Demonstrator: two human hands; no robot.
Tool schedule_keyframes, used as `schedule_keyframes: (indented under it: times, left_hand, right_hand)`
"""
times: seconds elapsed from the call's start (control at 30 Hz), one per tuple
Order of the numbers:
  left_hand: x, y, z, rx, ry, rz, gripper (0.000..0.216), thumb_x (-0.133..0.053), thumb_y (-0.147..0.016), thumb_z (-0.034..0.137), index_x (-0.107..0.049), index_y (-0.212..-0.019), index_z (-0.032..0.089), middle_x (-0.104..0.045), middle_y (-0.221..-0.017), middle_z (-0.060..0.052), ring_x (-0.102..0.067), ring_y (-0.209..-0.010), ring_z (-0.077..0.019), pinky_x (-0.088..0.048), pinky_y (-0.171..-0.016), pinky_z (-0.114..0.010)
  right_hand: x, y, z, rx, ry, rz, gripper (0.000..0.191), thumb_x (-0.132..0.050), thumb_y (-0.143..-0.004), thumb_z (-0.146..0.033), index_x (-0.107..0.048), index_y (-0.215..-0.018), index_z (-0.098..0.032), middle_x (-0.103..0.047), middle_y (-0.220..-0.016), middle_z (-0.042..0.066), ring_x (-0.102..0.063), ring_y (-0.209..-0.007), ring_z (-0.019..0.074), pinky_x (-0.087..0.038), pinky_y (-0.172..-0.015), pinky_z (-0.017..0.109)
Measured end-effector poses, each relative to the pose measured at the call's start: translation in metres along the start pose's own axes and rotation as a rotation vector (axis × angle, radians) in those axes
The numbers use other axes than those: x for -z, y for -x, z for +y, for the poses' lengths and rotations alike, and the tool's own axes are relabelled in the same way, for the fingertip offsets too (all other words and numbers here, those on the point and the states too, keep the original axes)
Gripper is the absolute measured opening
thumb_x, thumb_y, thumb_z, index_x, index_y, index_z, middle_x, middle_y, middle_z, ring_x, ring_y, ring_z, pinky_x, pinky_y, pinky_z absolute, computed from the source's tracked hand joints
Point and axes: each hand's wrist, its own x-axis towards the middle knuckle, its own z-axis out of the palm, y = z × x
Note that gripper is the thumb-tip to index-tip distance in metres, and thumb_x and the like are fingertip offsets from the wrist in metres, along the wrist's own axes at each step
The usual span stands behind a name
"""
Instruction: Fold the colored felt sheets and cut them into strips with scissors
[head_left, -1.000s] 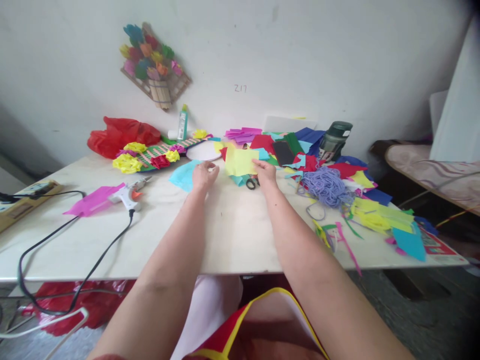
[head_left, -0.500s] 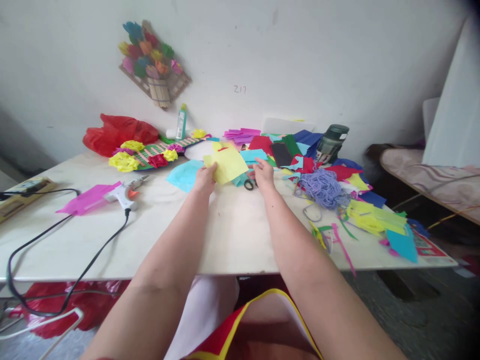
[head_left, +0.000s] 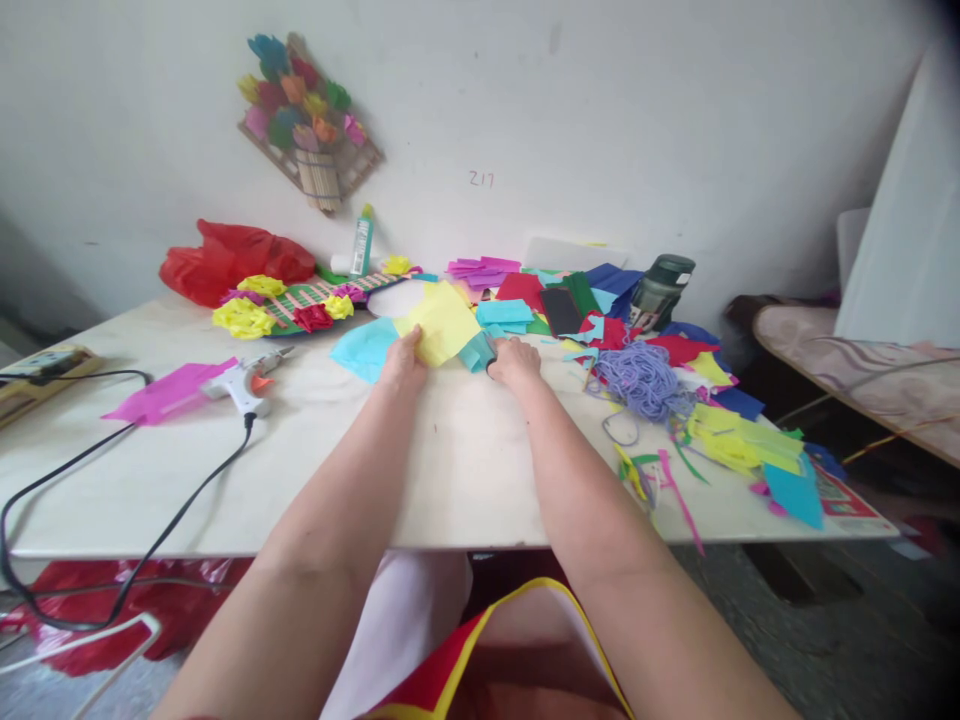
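My left hand (head_left: 406,358) is closed on the lower left edge of a sheet of yellow paper (head_left: 441,325), thumb on top. The sheet tilts over the table, overlapping a light blue sheet (head_left: 366,350) behind my left hand. To the right, my right hand (head_left: 516,360) is down on the table with its fingers curled over a pair of scissors; only part of a black handle (head_left: 491,369) shows, and the blades are hidden. Teal paper (head_left: 475,353) lies just left of that hand. Folded blue paper (head_left: 504,314) rests beyond it.
At left lie a glue gun (head_left: 244,385) with its cord, pink paper (head_left: 169,393) and a power strip (head_left: 49,375). A panel with paper flowers (head_left: 311,315) stretches along the back. Lavender yarn (head_left: 646,380), coloured scraps and a dark bottle (head_left: 661,290) crowd the right.
My right hand has moved down and slightly left onto the scissors, its fingers curling over the handles. The yellow sheet has turned a little in my left hand and shifted left.
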Motion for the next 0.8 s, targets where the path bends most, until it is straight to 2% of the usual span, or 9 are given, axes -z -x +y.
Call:
schedule_keyframes:
  times: [0.17,0.37,0.6,0.8]
  left_hand:
    - [0.002,-0.002,-0.001,0.008,0.005,0.001,0.033,-0.052,-0.082,0.013,-0.057,-0.114,0.015,-0.067,-0.107,-0.007,-0.060,-0.106,-0.0216,-0.053,-0.084,-0.032]
    - [0.005,-0.008,-0.002,0.007,-0.012,0.007,0.036,-0.055,-0.080,0.017,-0.056,-0.117,0.016,-0.068,-0.104,-0.007,-0.059,-0.107,-0.0222,-0.052,-0.085,-0.032]
    - [0.006,-0.008,-0.001,0.027,-0.020,-0.016,0.039,-0.055,-0.081,0.018,-0.055,-0.120,0.020,-0.067,-0.108,-0.004,-0.056,-0.112,-0.0213,-0.051,-0.088,-0.030]
    - [0.001,-0.002,0.002,0.061,0.017,0.004,0.042,-0.048,-0.082,0.013,-0.051,-0.124,0.018,-0.068,-0.104,-0.004,-0.055,-0.114,-0.0209,-0.053,-0.086,-0.031]
  right_hand:
    - [0.000,0.000,0.000,0.020,-0.020,-0.009,0.045,-0.057,-0.072,-0.020,-0.056,-0.116,-0.021,-0.063,-0.109,0.013,-0.059,-0.102,0.0277,-0.046,-0.079,0.036]
    - [0.007,-0.001,0.003,-0.027,-0.107,-0.009,0.045,-0.058,-0.072,-0.023,-0.056,-0.117,-0.023,-0.065,-0.108,0.010,-0.060,-0.102,0.0256,-0.046,-0.079,0.033]
    - [0.015,-0.003,0.022,-0.250,-0.122,0.129,0.038,-0.054,-0.075,-0.019,-0.057,-0.113,-0.018,-0.064,-0.105,0.013,-0.061,-0.098,0.0263,-0.047,-0.078,0.036]
    - [0.009,-0.008,0.035,-0.353,-0.090,0.059,0.034,-0.058,-0.075,-0.018,-0.061,-0.108,-0.015,-0.063,-0.108,0.015,-0.060,-0.101,0.0250,-0.048,-0.080,0.033]
